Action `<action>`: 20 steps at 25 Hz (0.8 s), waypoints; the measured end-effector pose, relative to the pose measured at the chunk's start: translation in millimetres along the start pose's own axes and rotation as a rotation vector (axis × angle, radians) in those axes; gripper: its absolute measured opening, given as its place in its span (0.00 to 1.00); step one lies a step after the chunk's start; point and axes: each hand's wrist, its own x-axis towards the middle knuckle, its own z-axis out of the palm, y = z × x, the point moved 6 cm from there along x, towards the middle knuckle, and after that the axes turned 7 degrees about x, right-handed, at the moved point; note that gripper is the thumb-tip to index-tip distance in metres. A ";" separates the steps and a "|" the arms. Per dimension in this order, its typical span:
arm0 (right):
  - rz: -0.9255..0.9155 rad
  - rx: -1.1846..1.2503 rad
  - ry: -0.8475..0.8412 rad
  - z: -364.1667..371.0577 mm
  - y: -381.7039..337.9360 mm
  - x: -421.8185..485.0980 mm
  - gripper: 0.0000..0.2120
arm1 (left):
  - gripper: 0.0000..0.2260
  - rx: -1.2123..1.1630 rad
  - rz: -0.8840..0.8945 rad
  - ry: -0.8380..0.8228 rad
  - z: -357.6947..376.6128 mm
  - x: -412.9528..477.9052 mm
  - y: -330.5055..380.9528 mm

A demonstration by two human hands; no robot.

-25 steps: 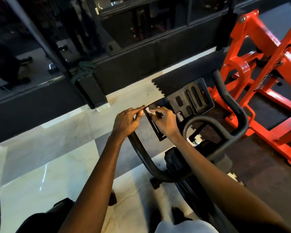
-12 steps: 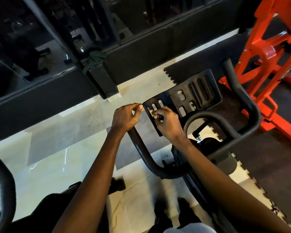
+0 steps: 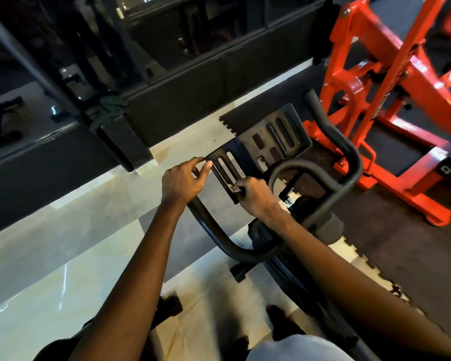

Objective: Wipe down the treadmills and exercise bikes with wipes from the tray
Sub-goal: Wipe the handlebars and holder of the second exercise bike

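A black exercise bike stands below me, with a slotted black console plate (image 3: 264, 143) and curved handlebars (image 3: 346, 157). My left hand (image 3: 184, 179) pinches the plate's left corner between thumb and fingers, steadying it. My right hand (image 3: 254, 195) is closed on a small crumpled white wipe (image 3: 231, 188) and presses it against the plate's near edge. Only a scrap of the wipe shows past my fingers. No tray is in view.
An orange steel machine frame (image 3: 391, 82) stands close on the right, on dark rubber mats (image 3: 414, 256). A black-framed glass wall (image 3: 167, 82) runs across the back, with a dark cloth (image 3: 107, 108) draped on a post. Pale tiles (image 3: 63, 256) lie to the left.
My right hand has slid the wipe from the plate's upper left corner down along its near edge. My left hand has stayed at the corner. The camera has shifted a little.
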 end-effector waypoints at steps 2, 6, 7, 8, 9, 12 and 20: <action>0.041 -0.049 0.066 3.2 -4.1 -7.2 0.10 | 0.24 -0.025 0.014 -0.014 1.2 -1.0 -1.7; 0.076 -0.089 0.153 7.0 -15.6 -20.9 0.12 | 0.25 -0.087 0.092 -0.012 0.5 -2.2 -4.5; 0.072 -0.083 0.180 4.9 -17.5 -26.8 0.12 | 0.25 -0.091 0.104 -0.017 -0.5 -2.0 -3.7; 0.062 -0.073 0.214 1.5 -18.5 -33.5 0.13 | 0.25 -0.094 0.111 -0.032 -1.0 -1.5 -3.1; 0.066 -0.061 0.250 -2.8 -18.5 -41.9 0.12 | 0.25 -0.109 0.112 -0.058 -0.9 -0.8 -3.0; 0.110 -0.015 0.369 -24.9 -8.7 -74.0 0.15 | 0.26 -0.250 0.059 -0.198 2.5 6.9 -9.0; 0.386 0.129 0.748 -117.5 56.2 -200.4 0.07 | 0.21 -0.439 0.279 -0.225 -14.4 8.9 53.8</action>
